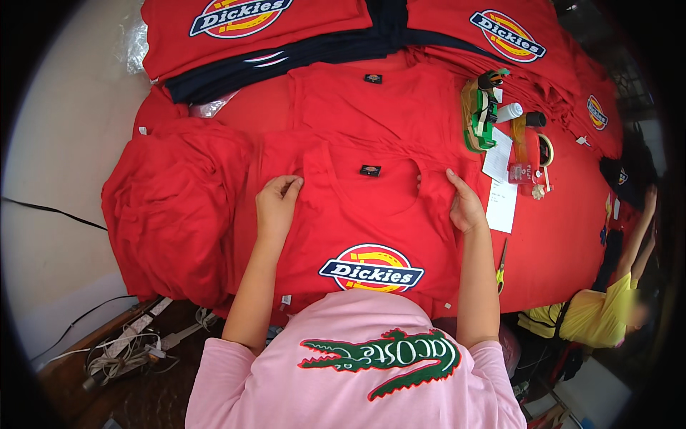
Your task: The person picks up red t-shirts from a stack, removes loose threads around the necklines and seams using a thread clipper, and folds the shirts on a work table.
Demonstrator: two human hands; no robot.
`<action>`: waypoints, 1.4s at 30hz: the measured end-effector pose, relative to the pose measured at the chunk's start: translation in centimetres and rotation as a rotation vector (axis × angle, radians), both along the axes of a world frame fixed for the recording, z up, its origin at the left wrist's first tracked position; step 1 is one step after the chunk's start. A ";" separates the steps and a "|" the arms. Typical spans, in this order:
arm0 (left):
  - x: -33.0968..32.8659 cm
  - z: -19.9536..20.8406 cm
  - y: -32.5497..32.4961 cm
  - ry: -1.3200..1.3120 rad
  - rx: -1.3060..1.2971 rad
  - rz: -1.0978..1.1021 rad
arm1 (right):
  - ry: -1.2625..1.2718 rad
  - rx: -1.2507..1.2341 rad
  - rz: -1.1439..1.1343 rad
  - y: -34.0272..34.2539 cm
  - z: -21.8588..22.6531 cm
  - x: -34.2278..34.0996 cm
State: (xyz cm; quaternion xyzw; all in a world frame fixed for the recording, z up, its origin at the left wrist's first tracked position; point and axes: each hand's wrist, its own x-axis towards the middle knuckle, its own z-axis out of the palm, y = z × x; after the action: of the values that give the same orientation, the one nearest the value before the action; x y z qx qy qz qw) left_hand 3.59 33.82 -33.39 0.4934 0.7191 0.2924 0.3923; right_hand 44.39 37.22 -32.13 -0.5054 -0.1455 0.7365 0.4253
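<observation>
A red T-shirt [350, 229] with a round printed emblem on its chest lies spread before me, neckline facing away. My left hand [277, 207] pinches the cloth at its left shoulder between thumb and fingers. At the opposite shoulder my right hand [466, 206] grips the fabric, and a fingertip seems to show inside the neck opening. A small dark label [369, 171] sits at the inner back of the collar. Just beyond lies another red shirt [336, 100], flat, with a similar neck label. The lower hem of the held shirt is hidden by my body.
Left of me bulges a heap of red cloth [171, 207]. A green tape dispenser [477, 118], paper slips [502, 204], a tape roll [547, 150] and scissors [501, 275] lie at the right. Folded printed shirts [250, 43] line the far side. A person in yellow [597, 314] is at far right.
</observation>
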 end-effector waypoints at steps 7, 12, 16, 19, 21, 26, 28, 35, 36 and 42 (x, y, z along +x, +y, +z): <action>2.6 0.6 2.5 -1.288 -0.453 0.383 | 0.168 0.012 0.097 1.8 1.1 -0.2; 1.9 -1.0 3.3 -1.428 -0.293 0.407 | 0.226 0.023 -0.036 2.3 -0.9 0.6; -1.1 -0.5 5.2 -1.273 -0.066 0.254 | -0.071 -0.020 0.015 2.7 -2.6 3.3; -1.6 -0.2 6.3 -1.278 -0.078 0.255 | 0.067 0.064 -0.048 3.3 -1.0 1.1; -1.6 -0.9 7.3 -1.216 -0.132 0.223 | 0.217 0.142 -0.027 3.8 -0.5 0.3; -1.5 -2.4 7.9 -1.064 -0.099 0.226 | 0.258 0.139 0.029 4.1 -0.7 0.7; -1.4 -2.3 7.8 -1.059 -0.094 0.200 | 0.197 0.140 0.055 4.2 -0.7 1.0; -0.1 -0.9 6.9 -0.342 0.031 0.250 | -0.305 0.037 0.087 0.1 -2.8 4.8; 1.1 -0.4 5.8 -0.136 0.242 0.286 | -0.359 0.026 0.111 -1.6 -1.8 4.5; 11.5 1.6 2.4 -0.127 0.407 -0.268 | -0.601 0.063 0.193 -12.6 0.1 6.8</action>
State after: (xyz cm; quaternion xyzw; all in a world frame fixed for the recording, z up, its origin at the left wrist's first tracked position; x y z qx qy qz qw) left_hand 15.12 36.27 -31.77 0.6337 0.5476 0.4069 0.3647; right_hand 51.19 24.66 -32.07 -0.6708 -0.3346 0.5864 0.3069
